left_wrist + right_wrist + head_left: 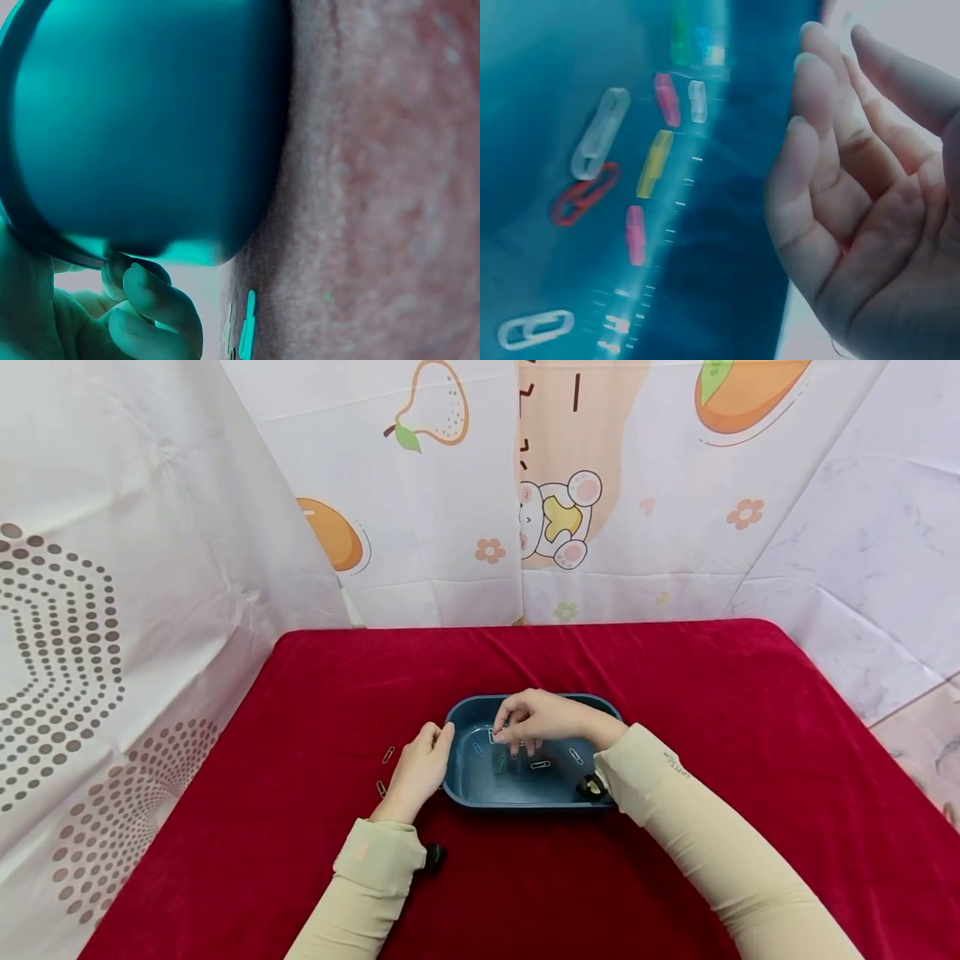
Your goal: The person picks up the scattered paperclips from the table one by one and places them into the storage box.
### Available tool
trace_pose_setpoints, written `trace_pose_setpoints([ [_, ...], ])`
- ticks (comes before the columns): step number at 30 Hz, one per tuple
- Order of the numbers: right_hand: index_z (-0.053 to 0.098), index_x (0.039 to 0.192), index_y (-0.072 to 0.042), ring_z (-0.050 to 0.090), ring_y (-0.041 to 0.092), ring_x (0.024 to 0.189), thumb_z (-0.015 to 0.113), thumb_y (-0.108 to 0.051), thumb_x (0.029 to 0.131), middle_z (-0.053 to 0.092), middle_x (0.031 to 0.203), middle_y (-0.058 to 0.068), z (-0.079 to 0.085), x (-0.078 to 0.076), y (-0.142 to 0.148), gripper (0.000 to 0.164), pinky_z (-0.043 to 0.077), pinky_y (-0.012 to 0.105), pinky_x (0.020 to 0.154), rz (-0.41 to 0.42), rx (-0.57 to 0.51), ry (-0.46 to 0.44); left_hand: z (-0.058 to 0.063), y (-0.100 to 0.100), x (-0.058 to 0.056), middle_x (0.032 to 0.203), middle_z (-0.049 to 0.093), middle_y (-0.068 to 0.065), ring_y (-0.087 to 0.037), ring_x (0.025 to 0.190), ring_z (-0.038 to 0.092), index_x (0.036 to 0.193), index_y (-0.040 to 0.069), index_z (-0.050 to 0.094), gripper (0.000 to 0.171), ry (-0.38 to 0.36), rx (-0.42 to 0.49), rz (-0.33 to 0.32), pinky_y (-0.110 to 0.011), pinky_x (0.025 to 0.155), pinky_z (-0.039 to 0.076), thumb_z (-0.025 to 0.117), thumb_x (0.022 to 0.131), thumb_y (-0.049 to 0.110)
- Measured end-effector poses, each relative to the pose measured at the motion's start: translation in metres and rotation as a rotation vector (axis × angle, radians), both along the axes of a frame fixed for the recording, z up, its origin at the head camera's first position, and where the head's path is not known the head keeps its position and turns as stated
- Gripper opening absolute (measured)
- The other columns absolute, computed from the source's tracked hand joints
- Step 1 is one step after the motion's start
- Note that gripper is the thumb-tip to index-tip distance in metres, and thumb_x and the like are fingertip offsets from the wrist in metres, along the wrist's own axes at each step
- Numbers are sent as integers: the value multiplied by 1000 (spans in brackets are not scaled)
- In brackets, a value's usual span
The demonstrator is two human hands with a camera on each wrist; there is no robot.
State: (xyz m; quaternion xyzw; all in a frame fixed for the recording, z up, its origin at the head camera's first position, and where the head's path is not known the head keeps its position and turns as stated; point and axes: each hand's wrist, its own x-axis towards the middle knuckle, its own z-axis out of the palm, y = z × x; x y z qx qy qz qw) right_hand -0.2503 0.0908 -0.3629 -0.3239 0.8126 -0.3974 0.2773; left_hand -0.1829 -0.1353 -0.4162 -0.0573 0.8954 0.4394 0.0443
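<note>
A blue rectangular tray (487,792) sits on the red cloth. My left hand (420,766) grips its left rim, thumb along the top edge and fingers curled beneath, as the left wrist view shows of the tray wall (150,135). Over the tray, my right hand (543,714) pinches a white paper clip (491,737) between thumb and fingertips. Several paper clips lie on the tray floor: a red one (585,193), a yellow one (655,163), a pink one (667,99), a white one (536,330) and a green one (500,764).
Left of the tray, two loose paper clips lie on the cloth, one farther back (387,754) and one closer (381,788). The red cloth (720,718) covers the table. Patterned white curtains (450,527) hang behind and at the sides.
</note>
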Motion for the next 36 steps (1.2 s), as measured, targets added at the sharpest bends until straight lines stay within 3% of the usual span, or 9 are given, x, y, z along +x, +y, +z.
trace_pose_setpoints([
  [6,66,106,-4,63,41,64,64,-16,96,70,81,16,17,3,14,16,58,47,66,-88,-153,20,2,1,1,75,50,-8,-23,62,51,96,14,49,38,-19,-4,5,-31,58,42,39,104,49],
  [10,66,107,-3,62,43,65,64,-16,96,70,81,17,26,6,21,17,58,40,63,-159,-200,41,3,1,1,76,50,-8,-22,63,52,99,14,49,38,-24,-13,4,-31,58,43,38,104,50],
  [15,67,108,-3,62,34,62,65,-18,96,69,79,13,33,11,30,19,56,34,60,-252,-234,68,3,1,1,76,50,-7,-22,63,50,101,14,49,38,-19,-43,2,-31,58,40,37,104,51],
  [19,66,109,-3,60,24,58,65,-19,96,69,77,9,35,15,40,20,55,35,59,-326,-282,102,5,0,1,78,52,-7,-21,65,51,103,14,50,39,-22,-74,9,-30,59,40,37,104,50],
  [27,62,113,0,57,18,57,62,-21,98,65,73,5,33,25,64,26,52,28,57,-520,-433,133,10,-1,1,80,55,-6,-20,71,53,101,14,54,41,-1,-132,13,-31,62,39,36,104,51],
  [36,65,102,-14,54,14,54,64,-22,97,62,66,-3,26,37,85,10,51,25,53,-719,-606,128,21,-9,-2,80,57,-6,-21,73,54,101,14,56,41,25,-195,26,-32,64,40,35,104,50],
])
